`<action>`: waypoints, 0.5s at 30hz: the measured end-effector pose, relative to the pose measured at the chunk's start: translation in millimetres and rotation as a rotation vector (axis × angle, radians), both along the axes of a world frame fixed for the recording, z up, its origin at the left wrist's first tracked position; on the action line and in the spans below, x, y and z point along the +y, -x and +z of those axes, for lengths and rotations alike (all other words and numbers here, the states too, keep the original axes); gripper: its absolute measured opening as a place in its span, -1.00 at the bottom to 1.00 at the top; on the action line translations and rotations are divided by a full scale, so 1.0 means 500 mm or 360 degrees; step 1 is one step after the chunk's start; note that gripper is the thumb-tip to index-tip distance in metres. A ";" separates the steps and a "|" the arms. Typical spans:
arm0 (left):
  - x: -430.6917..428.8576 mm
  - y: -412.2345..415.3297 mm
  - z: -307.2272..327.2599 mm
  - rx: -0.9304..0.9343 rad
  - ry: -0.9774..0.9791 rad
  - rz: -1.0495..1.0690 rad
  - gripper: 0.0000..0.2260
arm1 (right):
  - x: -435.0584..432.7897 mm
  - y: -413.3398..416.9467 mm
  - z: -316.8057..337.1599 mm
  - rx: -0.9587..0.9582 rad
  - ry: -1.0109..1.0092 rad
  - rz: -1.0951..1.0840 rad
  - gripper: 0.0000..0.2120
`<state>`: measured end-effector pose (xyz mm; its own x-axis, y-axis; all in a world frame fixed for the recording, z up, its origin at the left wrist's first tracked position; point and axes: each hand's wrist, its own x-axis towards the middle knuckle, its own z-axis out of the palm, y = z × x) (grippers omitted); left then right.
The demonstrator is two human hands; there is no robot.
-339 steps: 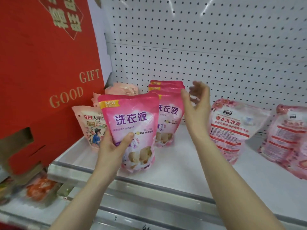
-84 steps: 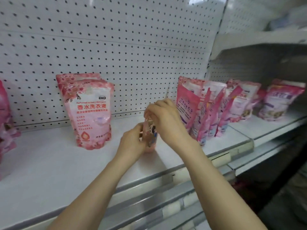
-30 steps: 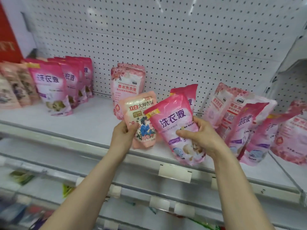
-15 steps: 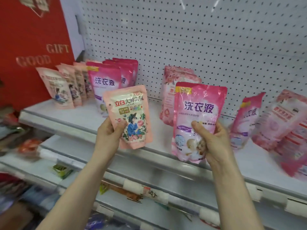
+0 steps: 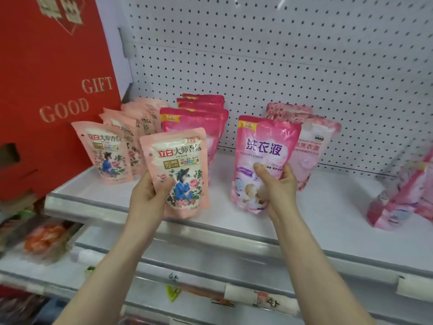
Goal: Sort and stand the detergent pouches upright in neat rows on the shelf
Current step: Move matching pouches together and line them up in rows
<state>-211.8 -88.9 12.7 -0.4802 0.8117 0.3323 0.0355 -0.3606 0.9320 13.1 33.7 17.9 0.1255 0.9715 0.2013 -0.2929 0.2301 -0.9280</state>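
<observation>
Over the white shelf [image 5: 328,207], the left hand [image 5: 150,195] clasps a peach pouch [image 5: 178,165], the right hand [image 5: 278,184] a pink pouch [image 5: 264,146].

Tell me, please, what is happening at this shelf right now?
A person is sorting detergent pouches on a white shelf. The left hand holds a peach pouch with a floral figure print, and the right hand holds a bright pink pouch; both are held upright in front of the shelf. Behind them stand a row of matching peach pouches at the left, a row of bright pink pouches beside it, and pale rose pouches further right. More pouches lean untidily at the far right.
</observation>
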 end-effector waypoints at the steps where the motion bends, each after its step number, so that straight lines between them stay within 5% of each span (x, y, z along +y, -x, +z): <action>1: 0.011 0.004 0.002 0.0003 -0.0003 -0.0016 -0.82 | 0.021 0.013 0.002 -0.0019 0.0003 -0.0035 -0.64; 15: 0.112 0.022 -0.002 0.0136 -0.0031 -0.0232 -0.79 | 0.162 0.089 0.027 -0.0444 0.0062 -0.0213 -0.51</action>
